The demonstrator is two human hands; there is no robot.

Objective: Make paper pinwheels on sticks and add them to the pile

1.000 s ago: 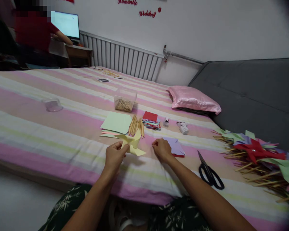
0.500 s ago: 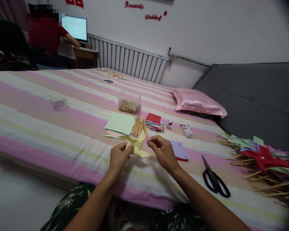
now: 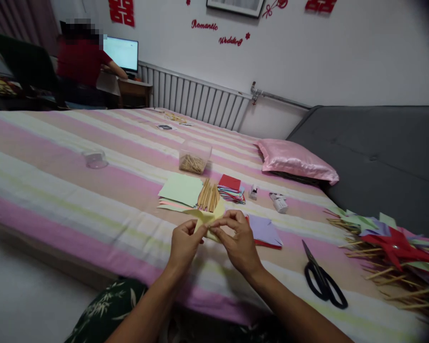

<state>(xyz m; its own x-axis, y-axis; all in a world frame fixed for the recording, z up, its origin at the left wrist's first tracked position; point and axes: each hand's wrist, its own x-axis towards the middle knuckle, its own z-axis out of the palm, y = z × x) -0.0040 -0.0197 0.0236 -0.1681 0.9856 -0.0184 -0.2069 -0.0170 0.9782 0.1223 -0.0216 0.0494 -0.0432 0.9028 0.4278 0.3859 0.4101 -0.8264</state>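
A yellow paper pinwheel (image 3: 209, 216) is held up over the bed's near side. My left hand (image 3: 186, 243) is closed on it, thumb in front near the middle. The pinched thumb and fingertips of my right hand (image 3: 238, 240) touch the pinwheel's centre; whatever they hold is too small or hidden to make out. Just beyond lie a row of thin wooden sticks (image 3: 208, 195), a stack of pale green paper squares (image 3: 180, 189) and a pile of small coloured papers topped with red (image 3: 229, 183). Beside my right hand rest lilac paper squares (image 3: 266, 231) with red ones underneath.
Black-handled scissors (image 3: 321, 276) lie on the striped bed to the right, near a heap of finished pinwheels (image 3: 395, 245). Farther back are a clear box of sticks (image 3: 193, 162), a clear lid (image 3: 96, 159) and a pink pillow (image 3: 296, 159). A person (image 3: 80, 62) sits at a monitor.
My right hand has moved left from beside the pinwheel, and its fingertips now meet the centre. The view has tilted up slightly.
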